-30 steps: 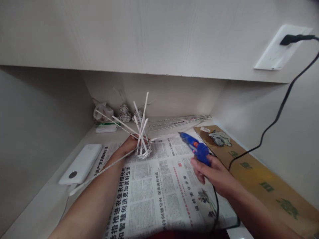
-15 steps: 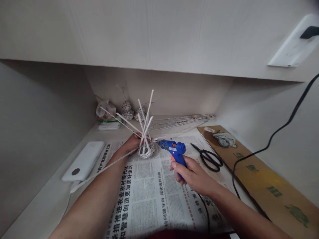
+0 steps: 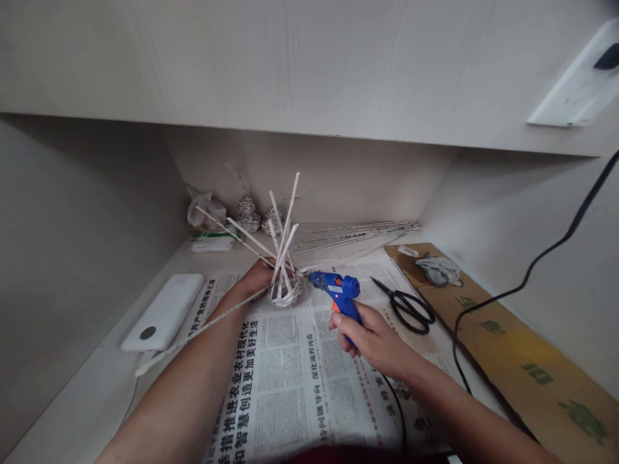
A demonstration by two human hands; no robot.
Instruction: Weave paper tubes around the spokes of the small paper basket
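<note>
A small basket woven from rolled paper sticks (image 3: pixel 285 296) stands over the newspaper (image 3: pixel 290 386), its loose sticks pointing up and outward. Behind and to the left of it, my left hand (image 3: pixel 261 276) is closed on the basket, its fingertips partly hidden by the sticks. One long paper stick (image 3: pixel 203 330) runs from the basket across my left forearm. My right hand (image 3: pixel 356 332) is wrapped round the handle of a blue glue gun (image 3: pixel 338 290) with an orange trigger. Its nozzle points left, at the basket's upper right edge; whether it touches cannot be made out.
Black scissors (image 3: pixel 409 309) lie right of the glue gun, beside a cardboard sheet (image 3: pixel 503 341). A white power bank (image 3: pixel 162 312) lies at left. Woven paper pieces (image 3: pixel 248 216), a plastic bag (image 3: pixel 207 211) and long paper sticks (image 3: pixel 358 233) are at the back. A black cable (image 3: pixel 527 270) hangs at right.
Both hands, the basket and the glue gun hold nearly the same place. The view has shifted very slightly.
</note>
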